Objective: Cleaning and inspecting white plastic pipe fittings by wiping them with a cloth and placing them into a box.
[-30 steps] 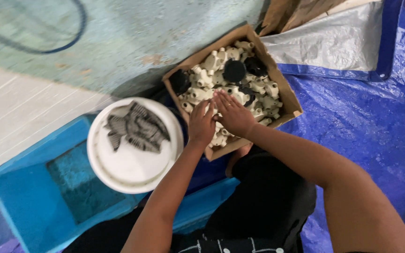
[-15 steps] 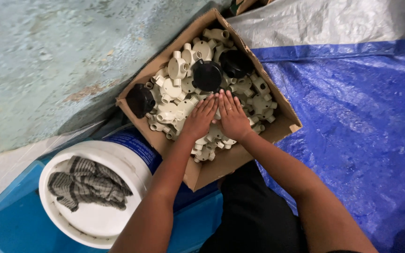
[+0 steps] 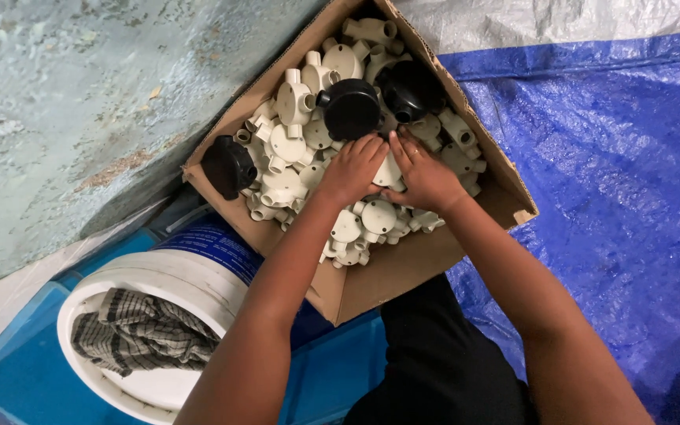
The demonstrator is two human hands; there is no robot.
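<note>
Since half a second ago the view has slid closer over the cardboard box (image 3: 403, 271), which now fills the upper middle, and the white bucket (image 3: 198, 275) has dropped to the lower left edge; both hands have stayed together on the pile.

At far left lies a worn pale-green painted floor (image 3: 64, 102). Below it, the bucket holds a crumpled checked cloth (image 3: 139, 330) and stands on a blue plastic lid (image 3: 17, 370). The box is heaped with cream plastic conduit junction boxes (image 3: 293, 102) and three black ones (image 3: 352, 106).

The left hand (image 3: 353, 169) rests palm-down on the fittings, fingers curled over one cream piece. Touching it, the right hand (image 3: 423, 177) presses flat, fingers spread; whether either actually grips a piece I cannot tell. A blue tarpaulin (image 3: 615, 181) covers the right.
</note>
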